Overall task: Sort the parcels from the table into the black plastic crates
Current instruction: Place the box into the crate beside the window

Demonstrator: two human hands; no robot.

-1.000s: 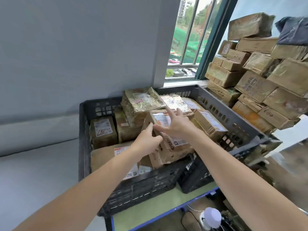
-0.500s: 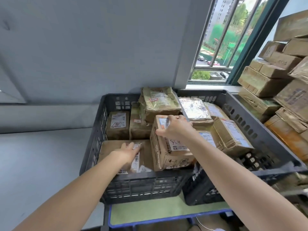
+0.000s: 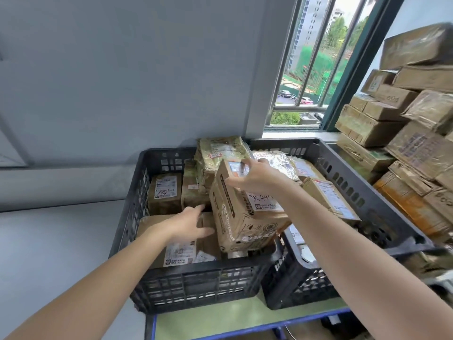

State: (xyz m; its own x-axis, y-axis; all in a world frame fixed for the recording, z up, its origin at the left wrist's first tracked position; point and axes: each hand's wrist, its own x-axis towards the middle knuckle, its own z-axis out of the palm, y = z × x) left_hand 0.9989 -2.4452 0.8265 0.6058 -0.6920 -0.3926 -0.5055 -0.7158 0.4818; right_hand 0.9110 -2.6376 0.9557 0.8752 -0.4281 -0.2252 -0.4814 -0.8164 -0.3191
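Clasping parcel (image 3: 245, 217) by top edge, right hand (image 3: 256, 178) over packed crate (image 3: 196, 287)

From my end this looks like a parcel sorting room, maybe a courier depot's back room or a small warehouse. Two black plastic crates (image 3: 196, 285) sit on a green tabletop (image 3: 220, 317) with a blue edge, stuffed with taped brown parcels (image 3: 164, 195) wearing printed shipping labels (image 3: 180, 253). Off to the right there's a big stack of cardboard boxes (image 3: 416, 148). There's a plain grey wall (image 3: 122, 69), and a barred window (image 3: 316, 69) looks out on high-rises and parked cars.
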